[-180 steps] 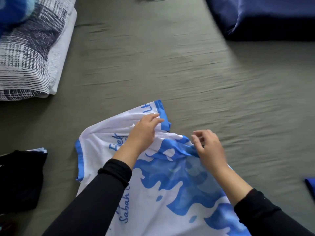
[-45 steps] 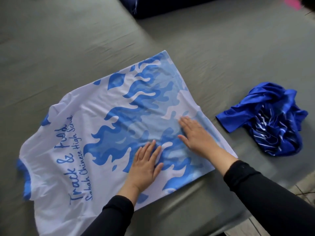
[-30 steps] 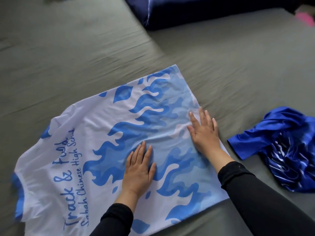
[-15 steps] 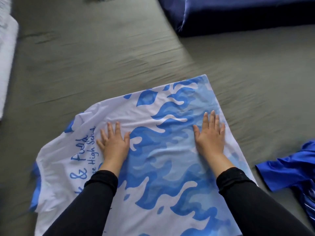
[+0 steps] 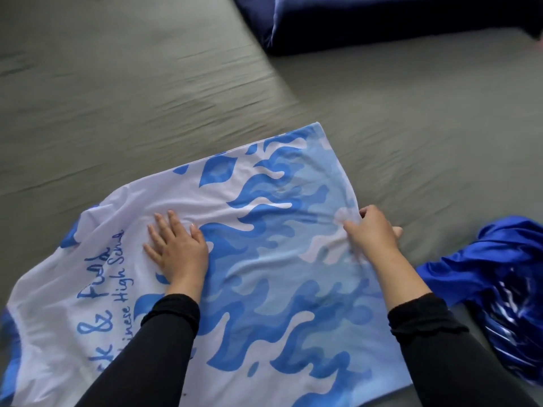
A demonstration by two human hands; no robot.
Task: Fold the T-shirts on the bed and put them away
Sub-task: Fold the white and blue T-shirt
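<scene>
Head view: a white and blue flame-print T-shirt (image 5: 264, 259) lies spread on the grey-green bed (image 5: 147, 98), one hand flat on it, the other gripping its hem edge.

The left hand (image 5: 179, 248) rests palm-down with straight fingers near the printed lettering, holding nothing; the right hand (image 5: 373, 233) has its fingers curled round the shirt's right-side edge, a small bunch of fabric in its grip. The risk, as I judge it, is that lifting that edge while the smooth cloth is pinned at only one spot drags the whole shirt askew and wrinkles the fold. A crumpled royal-blue T-shirt (image 5: 505, 289) lies just right of the right forearm, unfolded, near enough to be snagged. A navy pillow (image 5: 367, 22) sits at the far side.
</scene>
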